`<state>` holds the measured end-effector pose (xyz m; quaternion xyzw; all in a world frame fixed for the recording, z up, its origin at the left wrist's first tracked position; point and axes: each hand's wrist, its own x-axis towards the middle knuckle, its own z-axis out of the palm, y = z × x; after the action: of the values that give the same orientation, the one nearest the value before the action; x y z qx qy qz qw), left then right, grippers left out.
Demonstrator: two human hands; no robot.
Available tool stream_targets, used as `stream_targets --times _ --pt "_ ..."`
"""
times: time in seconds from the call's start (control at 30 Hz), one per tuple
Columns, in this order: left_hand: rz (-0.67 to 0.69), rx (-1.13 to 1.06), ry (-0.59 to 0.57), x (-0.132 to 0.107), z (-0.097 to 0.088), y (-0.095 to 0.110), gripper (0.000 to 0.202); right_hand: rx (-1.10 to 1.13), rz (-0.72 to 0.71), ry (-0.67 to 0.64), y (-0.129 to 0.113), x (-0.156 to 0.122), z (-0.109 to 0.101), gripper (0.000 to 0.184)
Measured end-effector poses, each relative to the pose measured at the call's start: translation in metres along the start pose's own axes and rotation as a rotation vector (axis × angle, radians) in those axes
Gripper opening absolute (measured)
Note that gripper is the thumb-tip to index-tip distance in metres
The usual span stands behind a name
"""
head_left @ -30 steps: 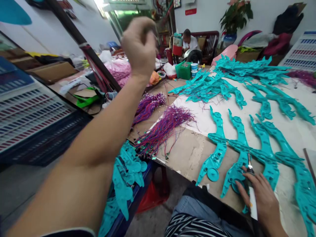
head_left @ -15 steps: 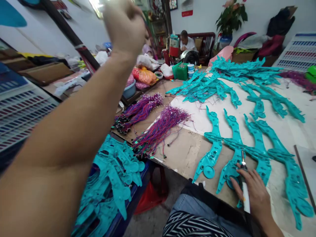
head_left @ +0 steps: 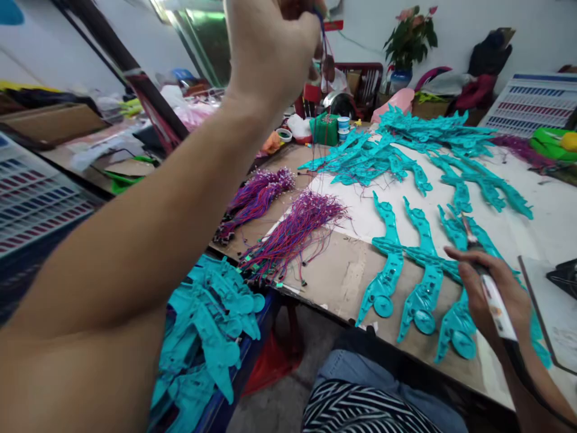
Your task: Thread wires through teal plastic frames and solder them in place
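Note:
My left hand [head_left: 274, 54] is raised high at the top of the view, its fingers closed on thin red and blue wires [head_left: 323, 31] that dangle towards the table. My right hand [head_left: 507, 294] grips a soldering iron [head_left: 497, 307] with a white handle, its metal tip pointing away over the turquoise plastic parts. Of these long, curved parts, one [head_left: 383, 258] lies at the left of the row, another [head_left: 424, 270] beside it, and a third [head_left: 455, 325] is partly covered by my right hand. A bundle of purple-looking wires [head_left: 297, 231] lies left of the row.
A second wire bundle [head_left: 259, 195] lies behind the first. More turquoise parts fill a blue crate [head_left: 225, 385] at lower left and a heap [head_left: 433, 129] at the back. A green box [head_left: 325, 129] stands on the far table edge. Another person [head_left: 336, 81] sits beyond.
My left hand has moved right, and the wires hanging from it now show. My right hand has shifted right and forward with the soldering iron, from the second part towards the third.

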<state>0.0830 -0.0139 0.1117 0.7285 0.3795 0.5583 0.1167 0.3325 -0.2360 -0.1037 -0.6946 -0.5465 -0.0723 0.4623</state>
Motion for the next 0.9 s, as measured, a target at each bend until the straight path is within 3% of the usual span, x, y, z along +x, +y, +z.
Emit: stream_targets --times 0.1,0.27,0.37,0.47,0.57,0.7,0.77,0.9 --pt "0.075 -0.022 0.064 -0.018 -0.005 0.007 0.025 0.302 0.074 -0.070 -0.037 0.030 0.040 0.021" --pt "0.094 -0.038 0.031 -0.033 -0.006 0.005 0.024 0.792 0.128 -0.297 -0.080 0.058 0.142 0.033" --pt "0.091 -0.060 0.021 -0.044 -0.007 0.007 0.025 0.911 0.111 -0.333 -0.097 0.064 0.198 0.043" --pt "0.053 -0.085 -0.043 -0.058 -0.012 0.006 0.024 0.904 0.138 -0.381 -0.107 0.069 0.232 0.039" --pt "-0.014 -0.123 -0.099 -0.073 -0.020 -0.008 0.022 0.783 0.147 -0.350 -0.105 0.073 0.241 0.033" --pt "-0.140 -0.126 -0.111 -0.088 -0.022 -0.055 0.010 0.759 0.168 -0.255 -0.094 0.081 0.231 0.033" --pt "-0.285 -0.116 -0.113 -0.097 -0.016 -0.086 0.007 0.838 0.245 -0.256 -0.090 0.084 0.224 0.035" --pt "-0.639 -0.154 -0.153 -0.118 0.006 -0.133 0.024 0.907 0.378 -0.262 -0.085 0.093 0.210 0.034"
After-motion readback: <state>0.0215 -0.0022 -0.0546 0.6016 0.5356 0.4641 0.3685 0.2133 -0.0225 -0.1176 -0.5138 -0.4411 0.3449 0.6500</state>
